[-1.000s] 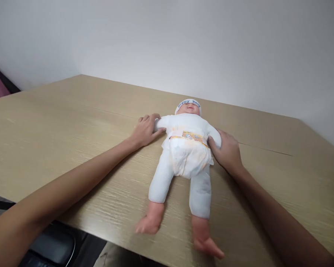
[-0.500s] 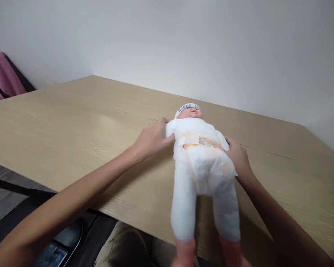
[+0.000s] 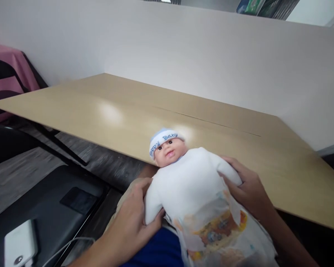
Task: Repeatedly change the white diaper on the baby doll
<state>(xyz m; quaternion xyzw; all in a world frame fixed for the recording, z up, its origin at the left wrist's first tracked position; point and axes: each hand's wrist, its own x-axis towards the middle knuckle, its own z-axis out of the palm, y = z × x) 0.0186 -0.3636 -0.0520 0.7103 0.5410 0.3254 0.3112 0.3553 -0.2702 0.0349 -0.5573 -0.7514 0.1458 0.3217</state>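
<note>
A baby doll point(image 3: 187, 181) with a white cloth body and a blue-and-white knit cap point(image 3: 163, 139) leans back over my lap, face up. Around its waist is a disposable diaper point(image 3: 217, 233) with a printed orange front band. My left hand point(image 3: 136, 211) is closed around the doll's arm on the left side of the picture. On the other side, my right hand point(image 3: 245, 181) grips the other arm, fingers behind it and thumb underneath. The doll's legs are out of the picture.
A wooden table point(image 3: 122, 111) stands in front, against a white wall point(image 3: 183, 48). To the left, a black chair seat point(image 3: 47, 207) holds a white power bank point(image 3: 20, 243) with a cable and a dark phone point(image 3: 79, 200). A pink cloth point(image 3: 16, 63) hangs at the far left.
The doll has come off the tabletop toward me, over my lap, held by both hands. Its face now shows fully, and the camera view has shifted.
</note>
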